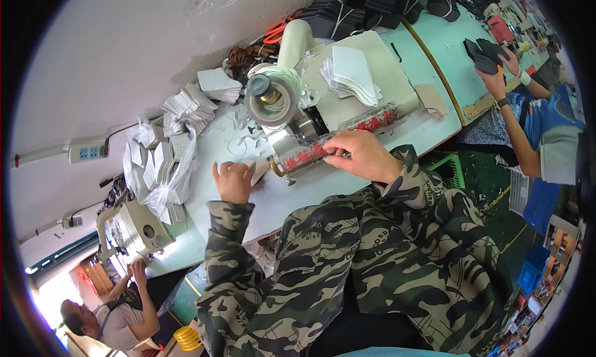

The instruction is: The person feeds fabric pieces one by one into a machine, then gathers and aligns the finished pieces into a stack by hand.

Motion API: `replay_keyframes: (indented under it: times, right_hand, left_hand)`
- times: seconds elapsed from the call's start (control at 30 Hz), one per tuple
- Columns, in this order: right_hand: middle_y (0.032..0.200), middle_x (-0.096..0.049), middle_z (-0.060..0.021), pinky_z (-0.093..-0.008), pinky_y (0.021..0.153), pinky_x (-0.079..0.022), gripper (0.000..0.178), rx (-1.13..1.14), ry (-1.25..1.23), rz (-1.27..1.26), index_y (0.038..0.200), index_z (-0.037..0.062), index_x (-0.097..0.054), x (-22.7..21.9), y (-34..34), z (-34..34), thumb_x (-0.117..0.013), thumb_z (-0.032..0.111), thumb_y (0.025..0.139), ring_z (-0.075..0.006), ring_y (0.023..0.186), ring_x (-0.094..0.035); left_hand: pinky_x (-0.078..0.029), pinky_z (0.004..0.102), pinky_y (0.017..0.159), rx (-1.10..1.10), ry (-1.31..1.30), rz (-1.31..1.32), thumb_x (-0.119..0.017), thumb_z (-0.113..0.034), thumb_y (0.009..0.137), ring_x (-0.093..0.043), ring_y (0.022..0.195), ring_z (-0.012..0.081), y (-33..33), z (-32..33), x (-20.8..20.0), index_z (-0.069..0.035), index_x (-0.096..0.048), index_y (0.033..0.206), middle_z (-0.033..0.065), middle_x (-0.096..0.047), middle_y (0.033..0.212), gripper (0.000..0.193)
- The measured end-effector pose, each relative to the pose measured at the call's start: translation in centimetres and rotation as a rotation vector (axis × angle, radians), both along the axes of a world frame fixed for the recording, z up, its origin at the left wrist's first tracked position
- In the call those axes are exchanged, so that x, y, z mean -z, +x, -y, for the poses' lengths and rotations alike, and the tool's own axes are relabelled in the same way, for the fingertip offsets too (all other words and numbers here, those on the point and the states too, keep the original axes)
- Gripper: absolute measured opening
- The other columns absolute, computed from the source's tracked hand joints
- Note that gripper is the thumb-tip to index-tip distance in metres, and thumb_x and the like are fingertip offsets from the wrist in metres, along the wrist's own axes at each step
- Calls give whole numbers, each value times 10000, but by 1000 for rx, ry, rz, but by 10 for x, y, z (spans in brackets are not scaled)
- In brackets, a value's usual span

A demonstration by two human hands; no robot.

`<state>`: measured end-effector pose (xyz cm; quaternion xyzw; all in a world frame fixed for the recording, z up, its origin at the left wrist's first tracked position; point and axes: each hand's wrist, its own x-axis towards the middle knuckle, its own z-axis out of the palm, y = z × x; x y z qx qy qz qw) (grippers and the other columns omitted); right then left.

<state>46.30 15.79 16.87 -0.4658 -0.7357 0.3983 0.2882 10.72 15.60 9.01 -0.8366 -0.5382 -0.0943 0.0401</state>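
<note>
A cream bench machine [406,102] with a round metal head stands in front of me, its front edge daubed with red. My right hand [366,155] rests by that edge, thumb and fingers bent together in a pinch; whatever lies between them is hidden. Left of the machine's brass end knob, my left hand [234,182] hovers low over the table with its fingers apart. A small tan piece [259,171] lies right beside its fingertips; whether they touch I cannot make out. On the machine's flat top sits a fanned stack of white pieces [354,71].
Bundles of white pieces [189,106] and a clear plastic bag [161,196] of more line the table's left. Tied black stacks [329,19] and orange-handled scissors [276,31] lie at the back. One co-worker [528,121] handles black pieces at right; another [118,313] works at a machine lower left.
</note>
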Motion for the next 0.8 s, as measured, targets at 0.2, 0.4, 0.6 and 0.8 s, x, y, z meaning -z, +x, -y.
replay_keyframes:
  times: [0.2, 0.4, 0.6, 0.8]
  right_hand:
    - [781, -702, -110, -280, 595, -511, 229, -61, -412, -269, 959, -16, -656, 9, -38, 3, -728, 158, 828, -146, 685, -690]
    - [710, -664, -153, -354, 579, -500, 152, 20, -254, -148, 851, -8, -657, 25, -54, -8, -676, 142, 829, -277, 602, -658]
    - [776, -700, -151, -320, 635, -525, 196, 36, -56, 29, 970, -16, -666, 2, -22, -20, -694, 119, 831, -266, 682, -691]
    - [800, -705, -137, -367, 667, -529, 253, 117, 390, 313, 955, -20, -667, -1, -18, -31, -708, 144, 766, -312, 708, -679]
  left_hand:
    - [-433, 305, 640, 146, -1138, 706, -618, -161, 901, -485, 663, 146, 70, -20, -110, 23, -591, 874, 67, -550, 717, 187]
    - [-467, 352, 669, 62, -1093, 660, -536, -245, 942, -592, 685, 232, 76, -28, -68, 26, -637, 951, 165, -602, 746, 290]
    - [-483, 369, 702, -31, -1037, 570, -545, -266, 925, -617, 699, 270, 70, -44, -67, 29, -665, 949, 178, -650, 765, 319]
    - [-493, 340, 785, 225, -919, 522, -629, -174, 864, -644, 837, 211, 115, -90, -97, -5, -664, 1060, 130, -688, 892, 262]
